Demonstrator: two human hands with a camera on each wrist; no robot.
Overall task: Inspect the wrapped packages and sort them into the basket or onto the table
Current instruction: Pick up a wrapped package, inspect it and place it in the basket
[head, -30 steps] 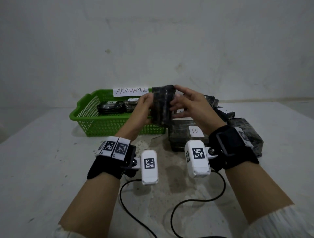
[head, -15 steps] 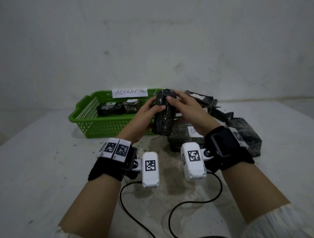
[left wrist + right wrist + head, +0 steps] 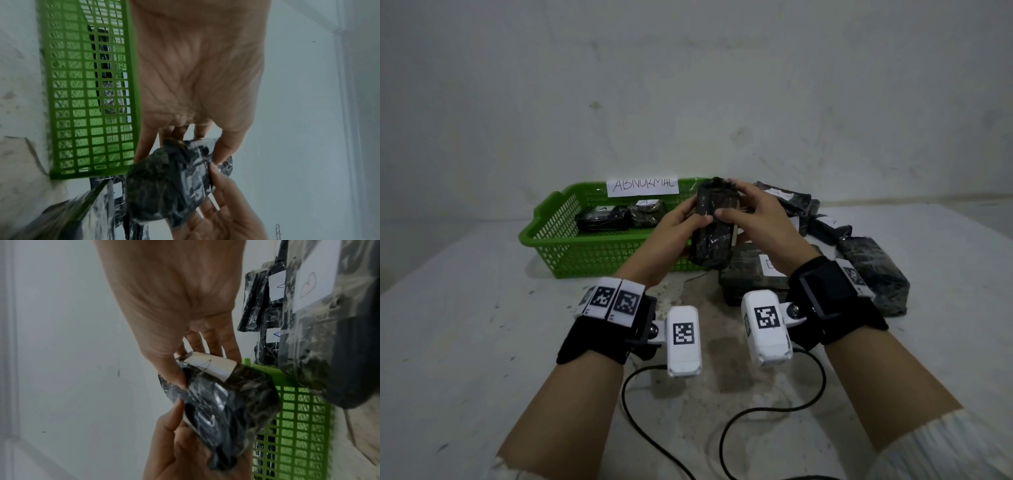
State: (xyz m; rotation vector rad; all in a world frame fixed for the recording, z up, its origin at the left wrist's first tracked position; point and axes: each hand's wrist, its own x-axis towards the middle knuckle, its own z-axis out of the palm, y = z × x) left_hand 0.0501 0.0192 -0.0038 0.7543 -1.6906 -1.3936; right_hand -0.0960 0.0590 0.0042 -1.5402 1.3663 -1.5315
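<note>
1. Two dark wrapped packages (image 3: 619, 216) lying inside green basket (image 3: 599, 253) at far left of grey table (image 3: 465, 342); white paper sign (image 3: 642, 187) with handwritten lettering fixed on basket's far rim.
2. Left hand (image 3: 671, 236) curled round left side of held package (image 3: 714, 226), thumb on its near face, fingers behind.
3. Held package upright, raised off table, just right of basket's right end; black wrap under clear film; white label (image 3: 209, 368) with pen mark seen on its far face from right wrist view.
4. Right hand (image 3: 753, 222) gripping package's top and right side, thumb pressed on near face.
5. Several more dark packages (image 3: 873, 274) heaped on table at right, some with white labels.
</note>
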